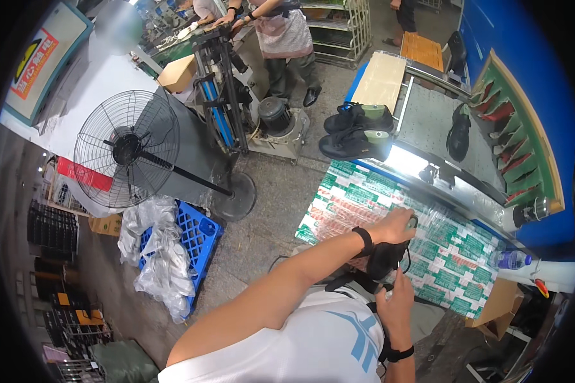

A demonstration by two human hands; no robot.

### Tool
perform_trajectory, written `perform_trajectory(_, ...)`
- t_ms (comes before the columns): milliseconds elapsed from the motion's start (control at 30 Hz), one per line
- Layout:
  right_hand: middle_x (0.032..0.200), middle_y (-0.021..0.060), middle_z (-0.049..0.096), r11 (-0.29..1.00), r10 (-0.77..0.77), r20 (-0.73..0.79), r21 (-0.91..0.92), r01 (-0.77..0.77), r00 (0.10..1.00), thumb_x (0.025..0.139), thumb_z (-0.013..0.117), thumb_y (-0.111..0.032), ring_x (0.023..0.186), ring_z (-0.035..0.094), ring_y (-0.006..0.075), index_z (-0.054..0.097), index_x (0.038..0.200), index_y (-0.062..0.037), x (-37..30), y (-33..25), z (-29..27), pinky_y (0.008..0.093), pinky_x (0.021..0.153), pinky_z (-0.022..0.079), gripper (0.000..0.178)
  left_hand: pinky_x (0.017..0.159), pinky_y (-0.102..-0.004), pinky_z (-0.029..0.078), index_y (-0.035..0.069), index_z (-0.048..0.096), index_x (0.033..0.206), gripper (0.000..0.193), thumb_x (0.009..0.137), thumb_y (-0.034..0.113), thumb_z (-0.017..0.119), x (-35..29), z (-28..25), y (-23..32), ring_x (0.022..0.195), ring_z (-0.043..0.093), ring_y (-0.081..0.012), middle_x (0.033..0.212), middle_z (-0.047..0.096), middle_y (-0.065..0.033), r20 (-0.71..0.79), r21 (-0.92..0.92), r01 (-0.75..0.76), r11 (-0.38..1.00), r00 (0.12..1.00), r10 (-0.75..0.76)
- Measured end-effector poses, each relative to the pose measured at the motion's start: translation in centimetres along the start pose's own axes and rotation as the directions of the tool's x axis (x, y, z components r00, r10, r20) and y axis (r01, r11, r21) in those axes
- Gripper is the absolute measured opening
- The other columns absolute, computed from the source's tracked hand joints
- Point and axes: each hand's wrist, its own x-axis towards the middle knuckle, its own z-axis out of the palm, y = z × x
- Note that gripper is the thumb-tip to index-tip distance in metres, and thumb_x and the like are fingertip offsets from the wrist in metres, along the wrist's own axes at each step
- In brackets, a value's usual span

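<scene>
A dark shoe (382,260) is held close to my body at the near edge of a table covered in green, white and red printed sheeting (450,271). My left hand (393,228) grips its far end, where a greenish lining shows at the opening. Below the shoe, my right hand (396,303) is closed with its fingertips pointing up against it. Something thin and pale sticks up from those fingers, too small to name. Several black shoes (358,140) stand together at the table's far left corner.
Beyond the table, a conveyor (428,121) carries another black shoe (458,133) beside a green rack (536,137). A plastic bottle (511,260) lies at the right. Left are a fan (126,150) and blue crate (201,249) with clear bags. A person (281,38) works at the back.
</scene>
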Motion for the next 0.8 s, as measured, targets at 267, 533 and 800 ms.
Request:
perform_trajectory(267,0.111,0.0228,0.063,0.992,0.119,-0.169,0.059,-0.111,0.978,0.089,0.07,-0.01,0.107,0.062,0.0434,0.051,0.159,0.0114,0.9,2.1,-0.4,0.0536,0.097,0.05,0.076,0.125,-0.0532,0.043,-0.014,0.04,0.162,0.097,0.095,0.041,0.083,-3.8,1.5,1.7,0.145,0.053,-0.0534,0.15,0.057,-0.0392,-0.147,-0.133,0.064,0.989,0.986,-0.084)
perform_trajectory(533,0.114,0.0236,0.065,0.956,0.289,-0.222,0.008,-0.295,0.931,0.092,0.07,-0.011,0.109,0.064,0.0431,0.05,0.161,0.0111,-0.6,8.6,1.5,0.0526,0.101,0.051,0.075,0.12,-0.0527,0.049,-0.006,0.036,0.166,0.103,0.082,0.018,0.09,-6.0,1.9,1.8,0.142,0.055,-0.052,0.152,0.056,-0.0349,-0.059,-0.006,0.081,0.997,0.995,-0.081)
perform_trajectory(800,0.118,0.0257,0.067,0.957,0.126,-0.415,-0.188,-0.221,0.901,0.088,0.075,-0.018,0.111,0.064,0.0473,0.049,0.162,0.0087,6.5,15.3,2.3,0.0567,0.099,0.052,0.083,0.109,-0.0525,0.055,0.002,0.057,0.151,0.075,0.081,0.003,0.081,-8.5,-1.8,1.1,0.13,0.063,-0.0474,0.138,0.065,-0.0244,-0.073,0.126,-0.162,0.979,0.982,0.172)
